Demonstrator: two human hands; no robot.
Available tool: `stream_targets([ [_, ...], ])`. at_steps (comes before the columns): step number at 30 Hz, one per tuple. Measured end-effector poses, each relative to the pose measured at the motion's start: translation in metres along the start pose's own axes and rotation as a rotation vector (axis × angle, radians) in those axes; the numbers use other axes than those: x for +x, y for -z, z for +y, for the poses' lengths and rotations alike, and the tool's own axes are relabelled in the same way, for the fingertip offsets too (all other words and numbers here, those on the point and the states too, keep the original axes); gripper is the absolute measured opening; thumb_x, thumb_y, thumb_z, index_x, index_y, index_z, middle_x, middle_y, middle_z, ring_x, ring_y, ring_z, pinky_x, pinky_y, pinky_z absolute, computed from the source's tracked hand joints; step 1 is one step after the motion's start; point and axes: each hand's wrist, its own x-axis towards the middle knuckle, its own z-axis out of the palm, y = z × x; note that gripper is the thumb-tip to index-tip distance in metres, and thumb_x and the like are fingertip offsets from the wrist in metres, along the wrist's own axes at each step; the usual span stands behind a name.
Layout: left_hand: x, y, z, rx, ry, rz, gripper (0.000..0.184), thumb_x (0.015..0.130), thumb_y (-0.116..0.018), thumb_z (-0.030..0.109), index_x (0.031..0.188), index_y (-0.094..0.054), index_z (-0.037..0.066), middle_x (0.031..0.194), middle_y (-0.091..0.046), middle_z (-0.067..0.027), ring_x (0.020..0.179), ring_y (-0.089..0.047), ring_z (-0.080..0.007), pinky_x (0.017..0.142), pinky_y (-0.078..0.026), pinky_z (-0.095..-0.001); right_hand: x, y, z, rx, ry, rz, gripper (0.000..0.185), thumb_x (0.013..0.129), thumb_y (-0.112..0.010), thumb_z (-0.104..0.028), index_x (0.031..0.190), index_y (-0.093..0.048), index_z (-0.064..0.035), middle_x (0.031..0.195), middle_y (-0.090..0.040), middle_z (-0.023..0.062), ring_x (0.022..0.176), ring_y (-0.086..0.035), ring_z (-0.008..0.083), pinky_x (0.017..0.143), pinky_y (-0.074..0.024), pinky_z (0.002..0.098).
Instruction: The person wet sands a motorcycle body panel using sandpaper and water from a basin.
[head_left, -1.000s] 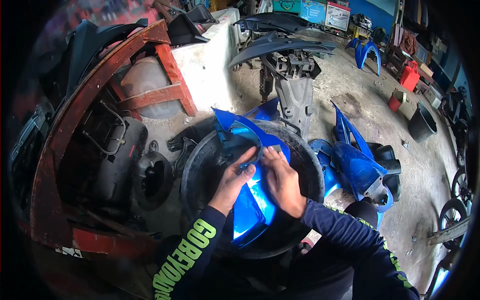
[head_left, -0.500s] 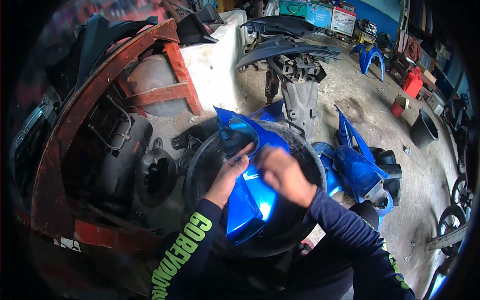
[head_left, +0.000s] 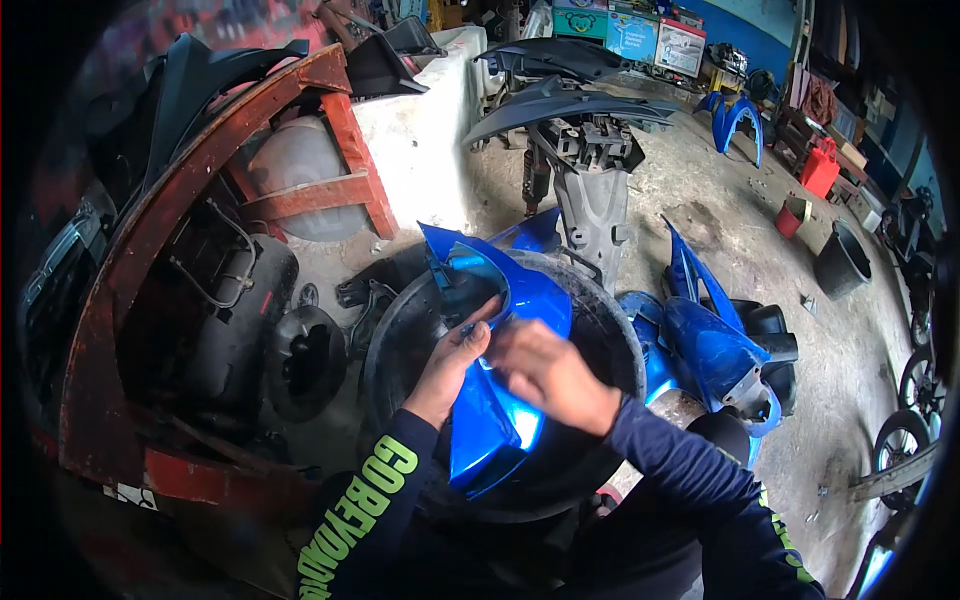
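Observation:
A glossy blue motorcycle fairing panel (head_left: 503, 408) lies tilted across a round black tub (head_left: 640, 355), its pointed end toward the far side. My left hand (head_left: 452, 370) grips the panel's inner edge, thumb on top and fingers partly hidden beneath it. Curled fingers of my right hand (head_left: 545, 372) press on the panel's upper face, close to the left thumb. Whatever may be under those fingers is hidden and slightly blurred.
More blue fairing parts (head_left: 705, 345) lie on the floor to the right. A stripped motorcycle frame (head_left: 595, 190) stands beyond the tub. At left are a red wooden frame (head_left: 110, 300) and a black tank (head_left: 235, 320). A dark bucket (head_left: 842, 260) sits far right.
My right hand has slid down and left along the panel, nearer my left thumb. My left hand keeps its hold. The whole view has shifted slightly.

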Motion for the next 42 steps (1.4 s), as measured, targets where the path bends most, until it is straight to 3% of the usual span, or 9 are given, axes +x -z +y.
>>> stream_targets([
  [1, -0.003, -0.006, 0.008, 0.12, -0.012, 0.007, 0.08, 0.099, -0.057, 0.055, 0.152, -0.04, -0.003, 0.152, -0.048, -0.0137, 0.141, -0.042, -0.021, 0.12, -0.027, -0.0364, 0.001, 0.007, 0.018, -0.016, -0.081, 0.014, 0.021, 0.078, -0.067, -0.003, 0.099, -0.066, -0.0001, 0.103, -0.063, 0.0157, 0.104, -0.06, 0.0361, 0.094, -0.0497, 0.0442],
  [8, -0.002, 0.0, 0.003, 0.049, 0.0, 0.013, 0.071, 0.1, -0.063, 0.044, 0.15, -0.044, -0.003, 0.149, -0.051, -0.0127, 0.138, -0.046, -0.0183, 0.119, -0.03, -0.0336, -0.002, -0.001, 0.009, 0.026, -0.033, 0.013, 0.016, 0.082, -0.064, -0.004, 0.097, -0.066, 0.0007, 0.104, -0.064, 0.016, 0.103, -0.06, 0.0376, 0.092, -0.0505, 0.0453],
  [11, -0.007, -0.007, 0.006, 0.09, 0.004, 0.003, 0.073, 0.098, -0.065, 0.045, 0.15, -0.044, -0.003, 0.15, -0.051, -0.0133, 0.138, -0.046, -0.0189, 0.118, -0.03, -0.0336, 0.009, 0.007, 0.045, -0.084, -0.279, 0.07, 0.016, 0.079, -0.067, -0.004, 0.095, -0.066, -0.0024, 0.1, -0.062, 0.0141, 0.104, -0.06, 0.0347, 0.091, -0.0508, 0.0444],
  [16, -0.005, -0.007, 0.002, 0.2, -0.05, 0.028, 0.08, 0.098, -0.062, 0.054, 0.151, -0.043, -0.003, 0.128, -0.061, -0.0013, 0.118, -0.053, -0.0096, 0.111, -0.035, -0.0291, -0.006, 0.005, 0.025, -0.005, -0.167, 0.01, 0.014, 0.081, -0.063, -0.006, 0.093, -0.067, -0.0005, 0.1, -0.064, 0.0173, 0.102, -0.061, 0.0364, 0.09, -0.0509, 0.0438],
  [20, -0.007, -0.008, 0.005, 0.2, 0.037, -0.019, 0.076, 0.097, -0.068, 0.044, 0.15, -0.043, -0.004, 0.149, -0.053, -0.0127, 0.136, -0.047, -0.0173, 0.116, -0.032, -0.0314, -0.002, 0.009, 0.035, -0.086, -0.259, 0.064, 0.013, 0.082, -0.061, -0.005, 0.093, -0.067, -0.0002, 0.097, -0.064, 0.018, 0.099, -0.062, 0.0371, 0.089, -0.0513, 0.0436],
  [23, -0.007, -0.01, 0.005, 0.165, -0.017, -0.011, 0.078, 0.096, -0.068, 0.047, 0.149, -0.045, -0.004, 0.147, -0.054, -0.012, 0.134, -0.047, -0.0165, 0.115, -0.032, -0.0304, -0.012, 0.003, 0.015, 0.025, -0.082, 0.014, 0.012, 0.081, -0.063, -0.007, 0.091, -0.067, -0.0013, 0.1, -0.064, 0.0156, 0.1, -0.062, 0.0359, 0.09, -0.051, 0.0446],
  [35, -0.004, -0.013, 0.0, 0.087, -0.034, 0.052, 0.069, 0.1, -0.064, 0.042, 0.149, -0.046, -0.003, 0.145, -0.054, -0.0098, 0.13, -0.05, -0.0138, 0.112, -0.036, -0.0291, -0.003, 0.002, 0.014, -0.046, -0.211, 0.103, 0.015, 0.078, -0.068, -0.005, 0.093, -0.068, -0.0023, 0.101, -0.064, 0.0152, 0.098, -0.06, 0.0348, 0.089, -0.0505, 0.0422],
  [38, -0.005, -0.014, 0.009, 0.148, -0.022, 0.103, 0.067, 0.1, -0.064, 0.04, 0.148, -0.046, -0.003, 0.145, -0.054, -0.0097, 0.128, -0.051, -0.0123, 0.11, -0.037, -0.0275, -0.002, -0.005, -0.015, -0.001, 0.015, 0.102, 0.011, 0.077, -0.067, -0.003, 0.088, -0.066, -0.0004, 0.097, -0.065, 0.0156, 0.093, -0.061, 0.0358, 0.084, -0.0509, 0.0432],
  [42, -0.008, -0.015, 0.005, 0.079, -0.006, 0.102, 0.071, 0.099, -0.064, 0.044, 0.147, -0.047, -0.005, 0.143, -0.056, -0.0135, 0.132, -0.05, -0.0184, 0.115, -0.034, -0.0325, 0.005, 0.008, 0.02, -0.13, -0.222, 0.196, 0.012, 0.081, -0.066, -0.002, 0.093, -0.067, 0.0007, 0.098, -0.064, 0.0163, 0.095, -0.061, 0.0362, 0.087, -0.0511, 0.0439],
])
